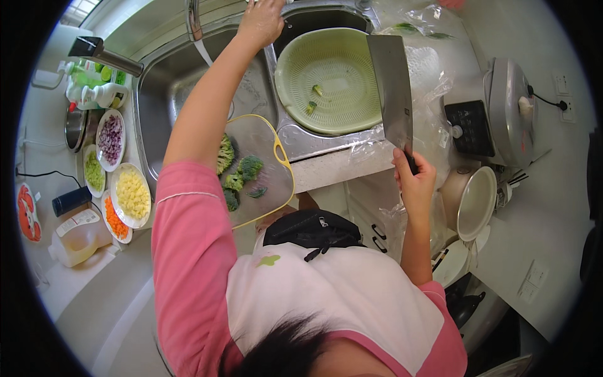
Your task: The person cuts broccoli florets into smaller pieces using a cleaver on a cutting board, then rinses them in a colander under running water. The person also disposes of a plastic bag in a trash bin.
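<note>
My right hand [415, 181] grips the black handle of a cleaver [393, 89], its broad blade upright beside a pale green plastic colander [330, 118] at the right basin. Two small broccoli florets [311, 108] lie in the colander. My left hand [264, 23] reaches to the sink's back edge at the top rim; its fingertips are partly cut off, so its hold is unclear. Water runs from the faucet [193, 21] into the left basin [160, 108]. Below my left arm, a yellow-edged cutting board [268, 207] bears broccoli pieces [249, 167], partly hidden by the arm.
Plates of diced purple onion [110, 140], yellow cubes [133, 193], chopped green vegetable [94, 173] and diced carrot [116, 220] stand left of the sink, near bottles [106, 95] and a jug [82, 238]. Clear plastic bags [428, 103], a rice cooker [506, 113] and a pot [476, 202] are right.
</note>
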Motion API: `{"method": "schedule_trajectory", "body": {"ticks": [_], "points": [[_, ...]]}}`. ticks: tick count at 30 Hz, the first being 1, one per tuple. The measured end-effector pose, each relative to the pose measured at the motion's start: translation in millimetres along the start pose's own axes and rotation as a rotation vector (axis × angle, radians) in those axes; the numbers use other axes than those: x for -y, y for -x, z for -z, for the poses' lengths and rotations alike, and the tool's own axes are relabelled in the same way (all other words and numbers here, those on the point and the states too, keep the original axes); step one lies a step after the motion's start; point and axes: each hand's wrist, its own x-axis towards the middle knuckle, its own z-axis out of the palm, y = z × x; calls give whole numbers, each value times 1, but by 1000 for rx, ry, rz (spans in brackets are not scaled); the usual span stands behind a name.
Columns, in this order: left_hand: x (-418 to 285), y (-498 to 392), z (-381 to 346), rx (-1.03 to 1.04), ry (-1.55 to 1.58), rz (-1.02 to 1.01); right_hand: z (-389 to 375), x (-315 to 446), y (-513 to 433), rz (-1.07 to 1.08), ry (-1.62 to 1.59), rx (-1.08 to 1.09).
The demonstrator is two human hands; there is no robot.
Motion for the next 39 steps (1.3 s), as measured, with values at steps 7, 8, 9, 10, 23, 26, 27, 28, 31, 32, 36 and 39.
{"method": "schedule_trajectory", "body": {"ticks": [7,8,9,10,23,26,27,28,31,32,36,39], "points": [[0,23,44,191,548,-56,-3,-4,-4,28,-13,72],[4,35,54,245,744,126,-4,-4,-4,34,-19,94],[11,48,66,181,987,195,-5,-3,-4,44,-25,109],[20,67,78,251,1283,429,-7,-2,-5,56,-35,132],[29,325,182,125,708,769,-47,5,6,159,40,471],[-1,344,191,24,752,887,-52,7,10,188,56,475],[-10,345,193,9,773,937,-54,7,11,206,60,458],[-17,343,194,-32,782,959,-54,7,12,227,64,443],[-30,321,195,-93,549,749,-50,5,14,344,145,278],[-34,308,192,-100,545,706,-46,5,14,340,136,236],[-49,239,164,-12,491,437,-25,3,17,282,83,96],[-62,182,123,196,412,353,-6,-2,28,211,43,13]]}}
